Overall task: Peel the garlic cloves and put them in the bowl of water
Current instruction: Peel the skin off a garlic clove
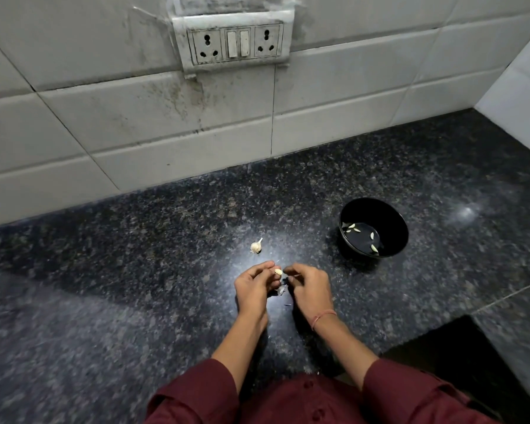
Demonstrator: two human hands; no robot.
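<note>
My left hand point(255, 286) pinches a pale garlic clove point(278, 272) at its fingertips, just above the dark granite counter point(135, 270). Right beside it, my right hand point(309, 286) has its fingers curled, and its fingertips pinch at the clove's skin. Bits of papery peel point(280, 290) lie under the two hands. A small garlic bulb point(256, 246) with a stem sits on the counter a little beyond my left hand. To the right stands a black bowl point(392, 218) of water with several peeled cloves point(352, 227) floating in it.
A white tiled wall point(166, 123) runs along the back and turns forward at the right. A dirty switch and socket plate point(236, 44) hangs on it. A dark recess point(459, 347) opens in the counter at the lower right.
</note>
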